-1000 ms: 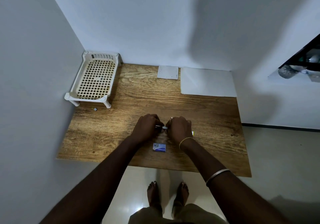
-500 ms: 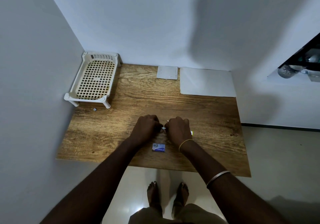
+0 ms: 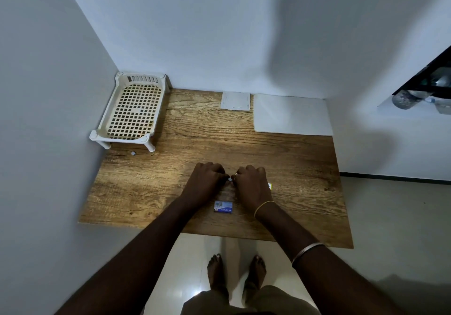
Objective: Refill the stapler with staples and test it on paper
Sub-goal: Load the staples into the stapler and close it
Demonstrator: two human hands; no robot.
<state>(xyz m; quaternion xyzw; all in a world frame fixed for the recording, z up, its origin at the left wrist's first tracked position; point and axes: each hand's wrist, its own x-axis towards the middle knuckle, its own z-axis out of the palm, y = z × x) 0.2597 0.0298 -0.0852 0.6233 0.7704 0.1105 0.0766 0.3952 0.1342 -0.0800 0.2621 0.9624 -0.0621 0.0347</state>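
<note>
So the silvery staple strip (image 3: 230, 179) between the hands is getting shorter: a second ago a clear length was poking out, now only a tiny glint is showing. I'm guessing it's sliding into the stapler (image 3: 269, 186), which is mostly hiding under the right hand (image 3: 251, 183) around the middle of the table (image 3: 292, 168), with just a yellowish end peeking out. The left hand (image 3: 207, 180) is curling its fingers in, seemingly pinching the strip, while the right one is wrapping the stapler. The staple box (image 3: 224, 207) is sitting by the near edge. The paper (image 3: 290, 114) is waiting at the far right corner, so testing is still coming.
</note>
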